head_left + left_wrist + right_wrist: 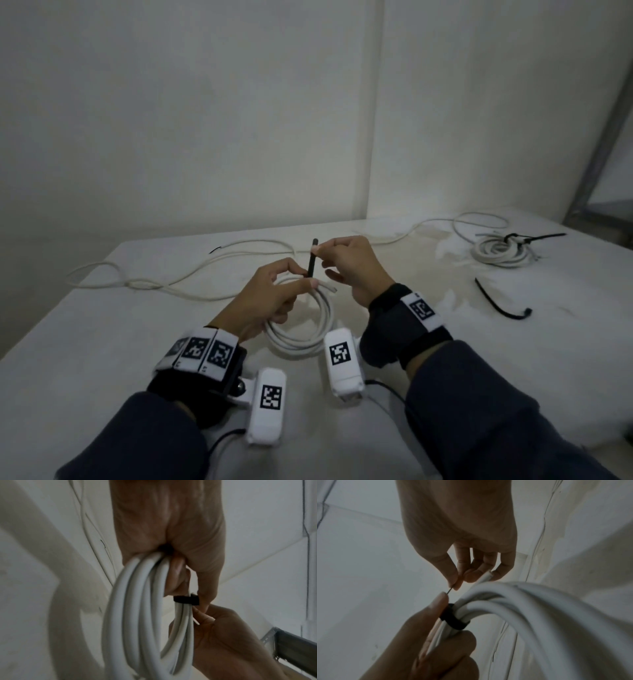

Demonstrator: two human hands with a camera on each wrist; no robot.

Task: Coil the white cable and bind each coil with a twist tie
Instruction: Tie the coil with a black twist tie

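Note:
A white cable coil (301,329) (137,622) (530,608) is held up near the table's front middle. My left hand (274,294) (171,534) grips the coil's top, fingers curled round the strands. A black twist tie (311,258) (186,599) (452,619) wraps the strands there, and its free end sticks up. My right hand (342,263) (458,547) pinches that upright end between thumb and forefinger. The cable's cut end (330,287) pokes out to the right of the left fingertips.
Loose white cable (154,274) trails across the table's left and back. A bound coil (500,251) with a black tie lies at the back right. A spare black tie (500,305) lies at the right. Walls close the back and a metal frame (603,137) stands at right.

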